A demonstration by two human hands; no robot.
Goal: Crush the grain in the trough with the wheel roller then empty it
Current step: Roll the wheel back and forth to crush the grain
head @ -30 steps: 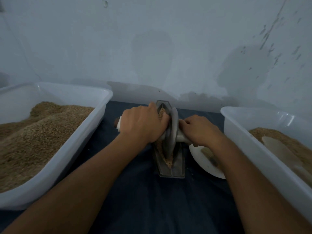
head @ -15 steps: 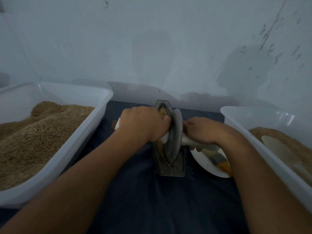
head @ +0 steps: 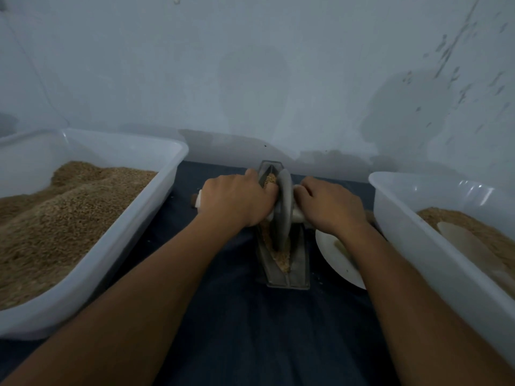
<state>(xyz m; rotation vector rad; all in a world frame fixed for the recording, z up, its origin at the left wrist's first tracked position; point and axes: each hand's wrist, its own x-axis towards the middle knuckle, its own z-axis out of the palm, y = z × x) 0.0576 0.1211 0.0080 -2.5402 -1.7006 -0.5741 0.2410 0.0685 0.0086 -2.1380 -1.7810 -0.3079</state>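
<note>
My left hand [head: 237, 201] and right hand [head: 331, 207] curl around the white handle [head: 297, 215] on either side of the wheel roller [head: 282, 210], which stands upright between them in the metal trough [head: 299, 263]. Grain [head: 281, 257] lies in the trough, beyond and nearer than my knuckles. A white plate [head: 334, 260] lies under my right wrist.

Dull grey metal trough [head: 299, 270] and wheel roller [head: 283, 207], coarse grain [head: 281, 259], matt dark cloth [head: 245, 330], glossy translucent plastic tubs [head: 418, 218].

Both hands, left hand [head: 237, 203] and right hand [head: 330, 206], grip the wheel roller [head: 283, 207] standing in the grain-filled trough [head: 299, 263] (tubs either side).
</note>
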